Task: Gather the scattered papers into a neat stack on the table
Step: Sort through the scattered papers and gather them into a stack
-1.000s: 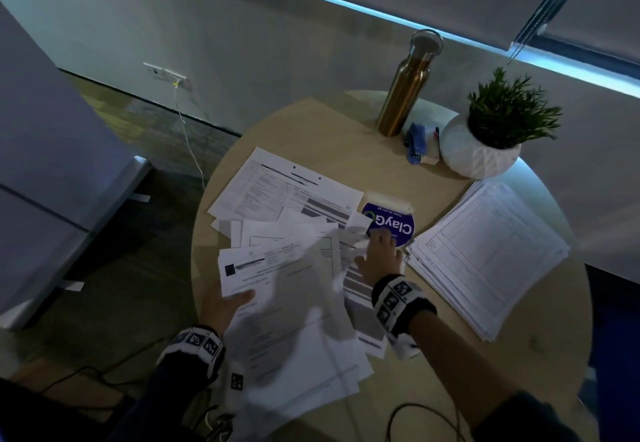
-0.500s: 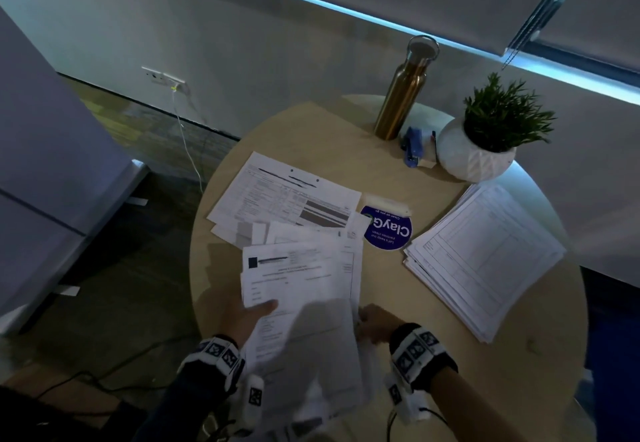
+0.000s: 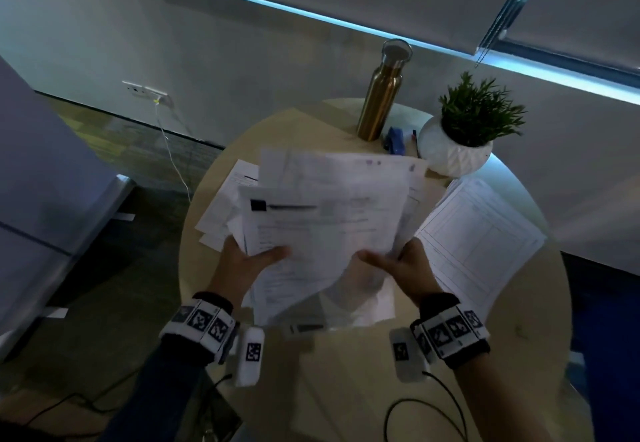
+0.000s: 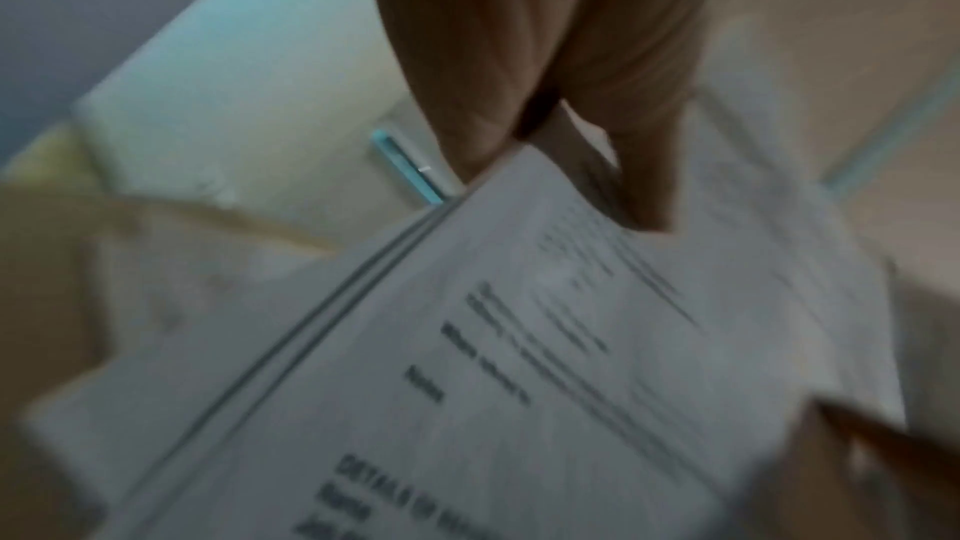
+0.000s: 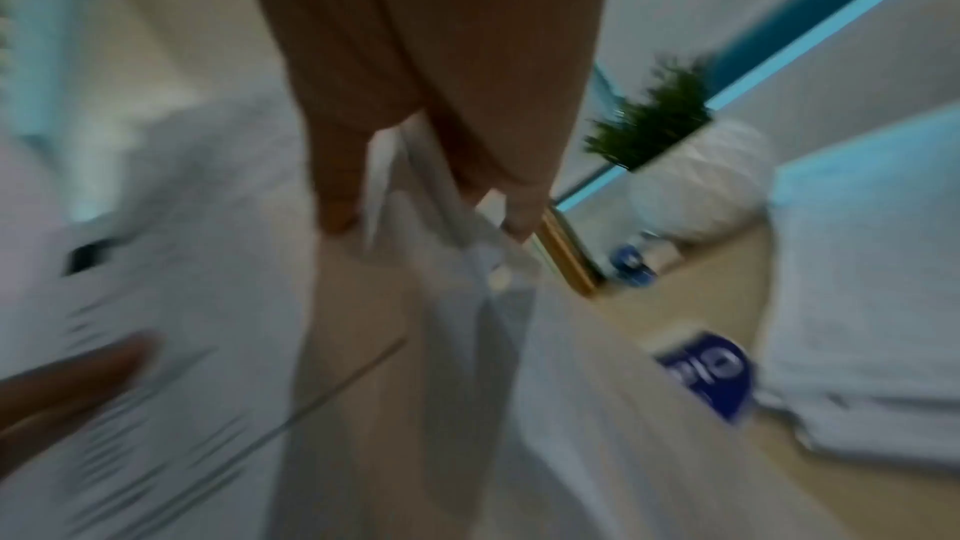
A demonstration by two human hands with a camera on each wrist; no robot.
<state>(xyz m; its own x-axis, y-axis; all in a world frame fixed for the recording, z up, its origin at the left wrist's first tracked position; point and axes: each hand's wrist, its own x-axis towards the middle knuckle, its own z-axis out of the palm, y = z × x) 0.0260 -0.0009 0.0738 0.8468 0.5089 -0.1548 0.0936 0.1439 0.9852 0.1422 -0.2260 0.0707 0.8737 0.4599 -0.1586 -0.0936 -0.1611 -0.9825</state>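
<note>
Both hands hold a loose bundle of printed papers lifted above the round wooden table. My left hand grips the bundle's lower left edge, thumb on top; the left wrist view shows that hand pinching the sheets. On the lower right edge my right hand grips the same bundle, and its fingers pinch the paper in the right wrist view. A few sheets still lie on the table at the left, partly hidden behind the bundle. A tidy stack of papers lies at the right.
A gold metal bottle, a blue stapler and a potted plant in a white pot stand at the table's far edge. A blue round sticker lies near the right stack. Cables hang at the near edge.
The bundle lay on the table under my hands; both hands have now gathered it and lifted it up toward the camera. My right hand left the blue sticker and took the bundle's right edge.
</note>
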